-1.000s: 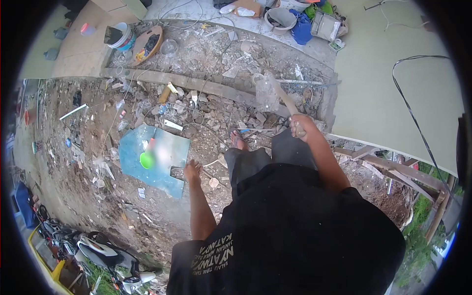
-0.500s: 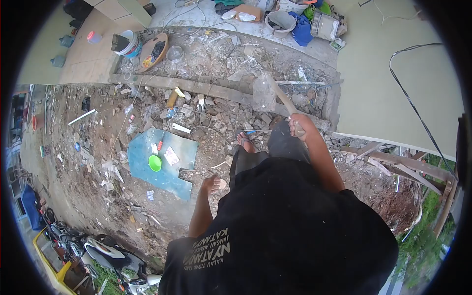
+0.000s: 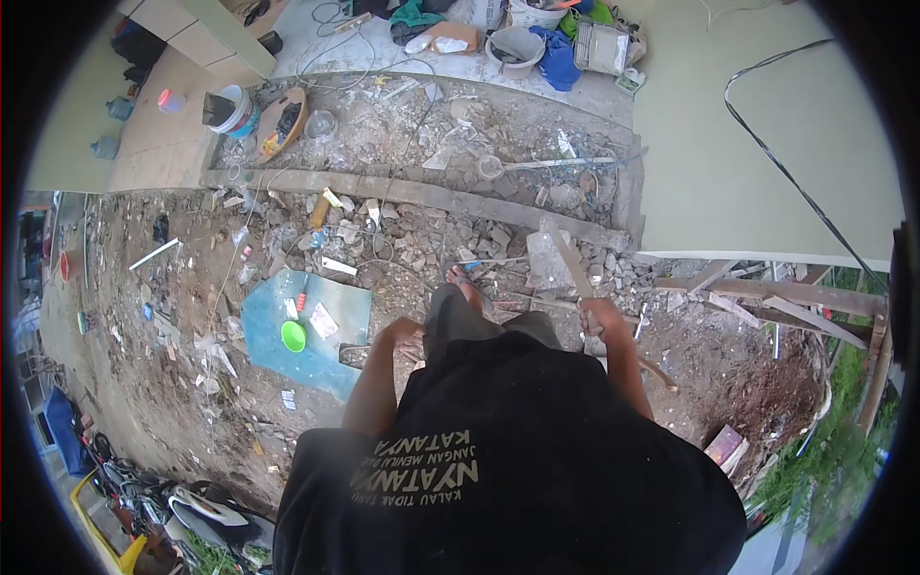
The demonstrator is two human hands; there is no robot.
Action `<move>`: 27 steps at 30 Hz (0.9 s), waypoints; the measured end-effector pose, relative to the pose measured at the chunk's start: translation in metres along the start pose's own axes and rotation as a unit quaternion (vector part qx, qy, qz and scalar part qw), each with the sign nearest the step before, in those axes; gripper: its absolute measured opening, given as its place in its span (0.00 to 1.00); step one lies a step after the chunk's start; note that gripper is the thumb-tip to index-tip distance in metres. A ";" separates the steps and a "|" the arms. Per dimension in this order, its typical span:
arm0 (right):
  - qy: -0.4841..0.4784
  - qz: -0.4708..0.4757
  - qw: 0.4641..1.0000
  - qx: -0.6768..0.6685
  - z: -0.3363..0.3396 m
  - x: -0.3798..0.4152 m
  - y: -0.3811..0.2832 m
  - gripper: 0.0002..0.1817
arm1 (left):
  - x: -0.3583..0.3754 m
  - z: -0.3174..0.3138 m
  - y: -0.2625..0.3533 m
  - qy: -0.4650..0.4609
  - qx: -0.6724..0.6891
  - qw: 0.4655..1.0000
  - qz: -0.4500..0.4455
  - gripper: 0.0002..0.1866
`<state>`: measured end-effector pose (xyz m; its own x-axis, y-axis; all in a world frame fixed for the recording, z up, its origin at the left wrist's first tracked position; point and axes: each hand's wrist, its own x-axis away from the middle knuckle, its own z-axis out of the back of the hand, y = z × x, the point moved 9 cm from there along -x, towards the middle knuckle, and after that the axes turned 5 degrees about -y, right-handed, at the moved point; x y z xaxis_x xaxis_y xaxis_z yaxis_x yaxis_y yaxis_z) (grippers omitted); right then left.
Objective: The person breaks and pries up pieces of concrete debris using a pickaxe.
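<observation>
My right hand (image 3: 601, 318) is closed around the wooden handle of a hoe (image 3: 580, 273). The hoe's wide, flat, dirt-grey blade is down at the rubble in front of my right leg, and the rear end of the handle sticks out behind the hand. My left hand (image 3: 403, 331) is at my left knee, bent at the wrist, apparently resting on it; nothing shows in it, though its fingers are partly hidden. Broken stones and loose soil (image 3: 494, 235) lie around the blade and my sandalled foot (image 3: 466, 286).
A blue sheet (image 3: 335, 359) with a green bowl (image 3: 293, 336) lies to the left. Beyond the rubble runs a low concrete beam (image 3: 422, 195). Buckets and a round basket (image 3: 285, 125) stand farther back. Timber pieces (image 3: 767, 292) are at right, a motorcycle (image 3: 216, 517) at lower left.
The hoe has come down and closer to me, its blade dropping from over the concrete beam to the rubble. My left hand has moved up to my knee.
</observation>
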<state>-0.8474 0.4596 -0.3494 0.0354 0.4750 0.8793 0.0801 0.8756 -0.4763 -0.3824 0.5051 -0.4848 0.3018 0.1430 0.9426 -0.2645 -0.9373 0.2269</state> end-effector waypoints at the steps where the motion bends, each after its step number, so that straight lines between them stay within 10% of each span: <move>1: 0.002 0.002 1.000 -0.005 0.008 0.008 0.021 0.07 | 0.008 0.005 0.022 0.016 -0.144 0.988 -0.060 0.06; 6: 0.077 -0.013 0.997 0.025 0.055 0.048 0.134 0.09 | 0.031 0.046 0.057 0.217 0.029 0.973 -0.079 0.08; 7: 0.081 -0.011 0.997 0.009 0.061 0.057 0.155 0.10 | -0.069 0.115 0.052 0.190 -0.259 0.885 -0.339 0.08; 12: 0.098 -0.026 0.991 0.086 0.086 0.096 0.249 0.12 | -0.017 0.030 0.050 0.081 0.078 0.963 -0.246 0.07; 14: 0.106 -0.061 0.985 0.125 0.097 0.103 0.295 0.13 | 0.008 0.002 0.040 0.264 -0.124 0.919 -0.264 0.14; 18: 0.112 -0.061 0.973 0.191 0.113 0.112 0.364 0.14 | 0.048 -0.076 -0.024 0.261 -0.370 0.870 -0.193 0.21; 20: 0.092 -0.071 0.978 0.173 0.112 0.117 0.390 0.14 | 0.028 -0.082 -0.072 0.260 -0.545 0.755 -0.255 0.22; 26: 0.047 -0.028 0.990 0.129 0.083 0.170 0.394 0.10 | 0.050 -0.080 -0.184 0.028 -0.358 0.893 -0.271 0.19; 27: 0.098 0.128 0.969 0.188 0.069 0.207 0.359 0.10 | 0.036 -0.063 -0.207 0.031 -0.213 0.962 -0.168 0.18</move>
<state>-0.8796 0.8784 -0.3386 0.1967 0.6872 0.6993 -0.3241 0.7187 -0.6152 -0.3749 0.7247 -0.4825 0.3838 0.4460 0.8085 -0.5173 -0.6215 0.5884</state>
